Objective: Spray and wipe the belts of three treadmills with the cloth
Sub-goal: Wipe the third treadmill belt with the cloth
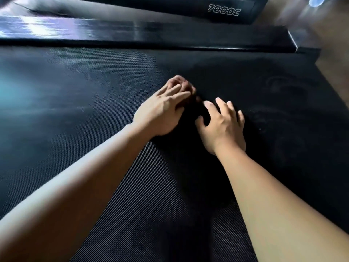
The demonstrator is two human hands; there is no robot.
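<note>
Hands | left hand presses brown cloth | right hand spread open on belt | label: "7000C"

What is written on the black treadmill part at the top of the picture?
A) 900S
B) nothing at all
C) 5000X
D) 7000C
D: the pale outlined lettering on the black treadmill cover, beyond the glossy side rail, reads 7000C.

Bare left hand, bare right hand; forearms uncovered; short fingernails.
</note>
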